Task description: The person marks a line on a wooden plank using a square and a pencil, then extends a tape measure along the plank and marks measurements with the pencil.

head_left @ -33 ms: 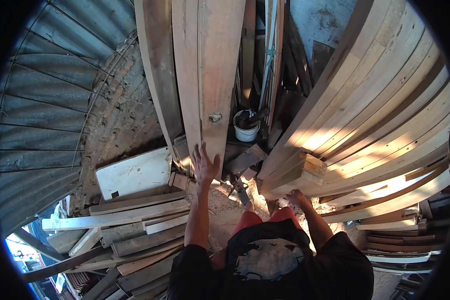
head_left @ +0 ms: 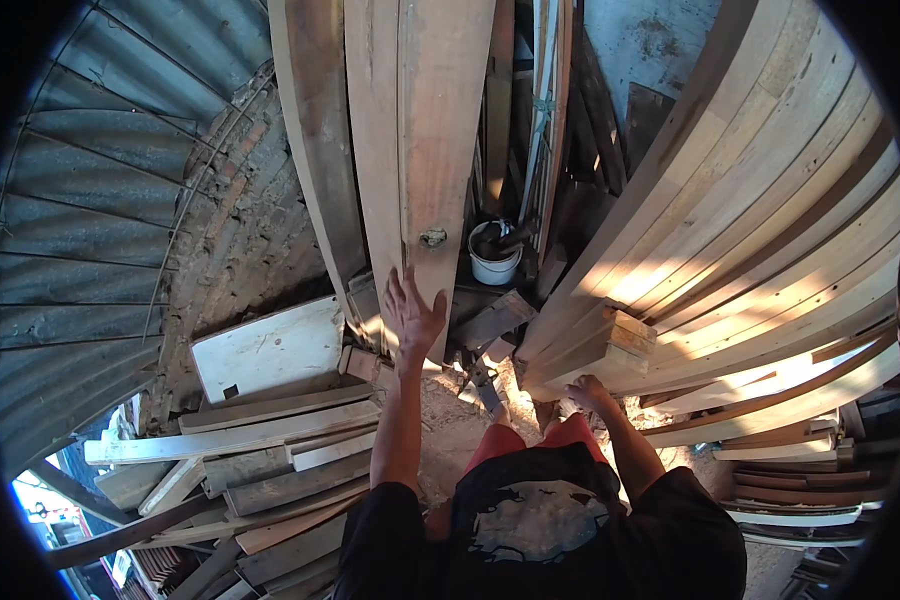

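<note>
My left hand (head_left: 413, 312) reaches forward with its fingers spread. It lies over the lower part of a wide, upright wooden plank (head_left: 435, 150), below a knot hole (head_left: 432, 238); whether the palm touches the wood I cannot tell. My right hand (head_left: 592, 394) hangs low in front of me, its fingers loosely bent and nothing visible in them. Close to it is the lower end of a stack of leaning pale planks (head_left: 730, 190). A short squared wood block (head_left: 630, 342) juts out just beyond that hand.
A white bucket (head_left: 494, 268) with dark objects inside stands between the plank groups. At left are a white board (head_left: 268, 350) and a pile of loose timber (head_left: 300, 480). Corrugated sheets (head_left: 90, 240) rise behind a rough brick wall (head_left: 240, 200). Wood scraps (head_left: 490, 320) litter the floor.
My left hand has shifted slightly up and forward along the wide plank, fingers still spread. My right hand has barely moved.
</note>
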A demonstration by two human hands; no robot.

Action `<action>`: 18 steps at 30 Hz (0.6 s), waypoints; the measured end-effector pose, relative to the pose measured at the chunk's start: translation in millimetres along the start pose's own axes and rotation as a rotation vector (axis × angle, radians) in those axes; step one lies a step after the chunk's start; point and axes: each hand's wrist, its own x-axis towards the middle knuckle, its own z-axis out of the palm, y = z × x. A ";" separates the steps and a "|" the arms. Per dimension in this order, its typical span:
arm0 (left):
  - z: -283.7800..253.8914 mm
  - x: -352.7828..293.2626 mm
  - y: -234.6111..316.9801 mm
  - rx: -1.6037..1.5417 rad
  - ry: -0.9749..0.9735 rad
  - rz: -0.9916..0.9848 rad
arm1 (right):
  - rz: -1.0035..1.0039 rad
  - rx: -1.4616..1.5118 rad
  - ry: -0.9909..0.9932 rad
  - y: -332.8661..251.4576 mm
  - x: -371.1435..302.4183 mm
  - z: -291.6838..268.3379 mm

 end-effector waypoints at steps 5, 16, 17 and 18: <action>-10.0 110.3 34.0 0.142 0.113 0.150 | 0.153 -0.047 -0.142 -122.4 95.5 -12.2; 69.5 170.1 17.4 0.285 0.482 0.330 | -0.388 -0.165 0.382 -96.8 338.3 24.1; 73.4 170.5 14.3 0.265 0.506 0.345 | -0.434 -0.172 0.454 -99.1 357.4 24.8; 60.1 165.8 -9.2 0.313 0.528 0.351 | -0.410 -0.205 0.410 -145.0 373.3 35.2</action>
